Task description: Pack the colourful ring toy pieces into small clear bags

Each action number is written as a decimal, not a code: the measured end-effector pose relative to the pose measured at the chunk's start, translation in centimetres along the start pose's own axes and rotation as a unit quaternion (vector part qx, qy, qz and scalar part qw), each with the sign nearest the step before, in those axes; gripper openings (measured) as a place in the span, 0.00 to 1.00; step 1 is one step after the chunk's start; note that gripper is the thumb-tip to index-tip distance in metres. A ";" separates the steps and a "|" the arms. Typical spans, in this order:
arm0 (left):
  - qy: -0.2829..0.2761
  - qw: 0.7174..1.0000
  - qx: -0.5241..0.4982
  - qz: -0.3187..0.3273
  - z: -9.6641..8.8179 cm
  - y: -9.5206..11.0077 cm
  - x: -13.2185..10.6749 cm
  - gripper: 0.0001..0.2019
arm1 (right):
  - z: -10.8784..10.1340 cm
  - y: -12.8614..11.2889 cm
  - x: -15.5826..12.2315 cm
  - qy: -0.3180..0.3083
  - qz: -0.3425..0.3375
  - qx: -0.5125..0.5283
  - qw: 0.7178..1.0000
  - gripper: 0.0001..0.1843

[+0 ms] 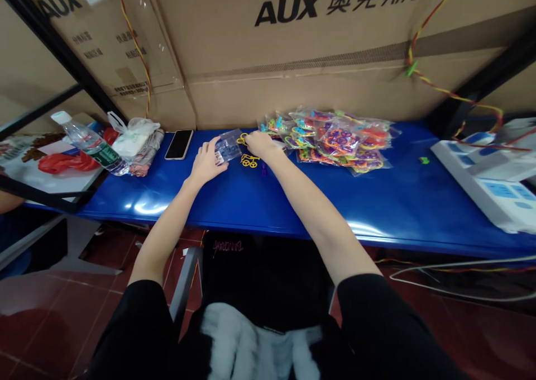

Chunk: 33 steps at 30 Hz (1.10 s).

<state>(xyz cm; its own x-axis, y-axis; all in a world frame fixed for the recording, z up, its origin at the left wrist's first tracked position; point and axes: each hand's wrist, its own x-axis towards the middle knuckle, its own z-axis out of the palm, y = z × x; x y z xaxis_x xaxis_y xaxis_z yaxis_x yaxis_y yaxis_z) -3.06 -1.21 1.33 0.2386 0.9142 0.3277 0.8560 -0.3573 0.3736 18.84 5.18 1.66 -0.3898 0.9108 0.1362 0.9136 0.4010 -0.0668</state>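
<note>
My left hand [206, 163] is at the near left side of a clear plastic bag [229, 144], with its fingers closed on the bag's edge. The bag lies on the blue tabletop and has a small printed label near my thumb. My right hand [260, 143] is closed, its fingertips on a yellow plastic piece [242, 139] just right of the bag; the hand partly hides that piece. Closer to me, a yellow bicycle-shaped plastic piece [250, 161] lies flat. A small purple piece [264, 170] rests below my right wrist.
A pile of filled clear bags [339, 139] with colourful plastic pieces lies right of my hands. A phone [179, 145], a water bottle [94, 145] and a tissue pack [134, 137] are at left. A white machine [498, 184] stands at right. Cardboard [314, 50] backs the blue table [410, 201].
</note>
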 end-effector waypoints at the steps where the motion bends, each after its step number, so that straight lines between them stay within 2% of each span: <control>1: 0.000 1.000 -0.001 0.002 0.0 0.0 0.0 0.46 | -0.1 0.1 0.2 -0.004 -0.013 -0.017 1.000 0.21; 4: 0.008 1.000 0.003 0.011 0.1 0.1 -0.1 0.45 | -0.3 0.4 -0.1 0.001 -0.055 -0.064 0.996 0.19; 6: 0.018 1.000 0.006 0.019 0.2 0.2 -0.1 0.45 | -0.5 0.7 -0.6 0.024 -0.054 -0.058 0.997 0.18; 8: 0.025 0.999 0.006 0.031 0.2 0.2 -0.1 0.46 | -0.9 1.0 -1.3 0.079 -0.012 -0.001 0.997 0.16; 10: 0.028 0.999 0.004 0.042 0.3 0.1 -0.1 0.47 | -1.4 1.3 -2.0 0.141 0.054 0.115 0.982 0.12; 11: 0.026 0.999 0.003 0.045 0.3 0.1 -0.1 0.47 | -1.7 1.4 -2.4 0.160 0.084 0.195 0.964 0.10; 13: 0.020 0.999 0.001 0.047 0.4 0.0 -0.1 0.47 | -2.3 1.5 -3.2 0.155 0.121 0.375 0.906 0.07; 15: 0.014 0.999 -0.001 0.047 0.6 0.0 0.0 0.47 | -2.9 1.6 -4.3 0.113 0.136 0.524 0.834 0.04; 17: 0.013 0.999 -0.001 0.052 0.7 -0.1 0.0 0.47 | -3.4 1.6 -5.4 0.071 0.144 0.603 0.782 0.02; 20: 0.015 0.998 0.003 0.059 0.9 -0.2 0.0 0.46 | -4.0 1.6 -6.7 0.044 0.146 0.646 0.748 0.05; 24: 0.012 0.998 0.005 0.069 1.2 -0.5 0.1 0.46 | -4.1 1.0 -7.2 0.060 0.115 0.686 0.716 0.06; 26: 0.010 0.997 0.003 0.072 1.4 -0.5 0.1 0.46 | -4.0 0.6 -7.2 0.079 0.093 0.686 0.717 0.05; 27: 0.009 0.997 0.002 0.073 1.4 -0.4 0.0 0.46 | -3.8 0.4 -7.1 0.089 0.083 0.675 0.727 0.06; 29: 0.011 0.997 0.002 0.072 1.5 -0.2 -0.1 0.47 | -3.5 0.1 -7.0 0.115 0.065 0.630 0.766 0.07; 33: 0.010 0.997 -0.003 0.071 1.5 0.2 -0.2 0.46 | -2.8 -0.4 -6.9 0.180 0.011 0.471 0.864 0.06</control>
<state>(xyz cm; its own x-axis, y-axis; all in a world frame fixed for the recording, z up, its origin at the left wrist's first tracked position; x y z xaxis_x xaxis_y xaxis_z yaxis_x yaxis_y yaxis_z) -2.25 -1.21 0.07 0.3485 0.8502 0.3945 0.8117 -0.4843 0.3266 21.46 -1.51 3.47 -0.1584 0.8974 0.4117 0.3556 0.4408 -0.8241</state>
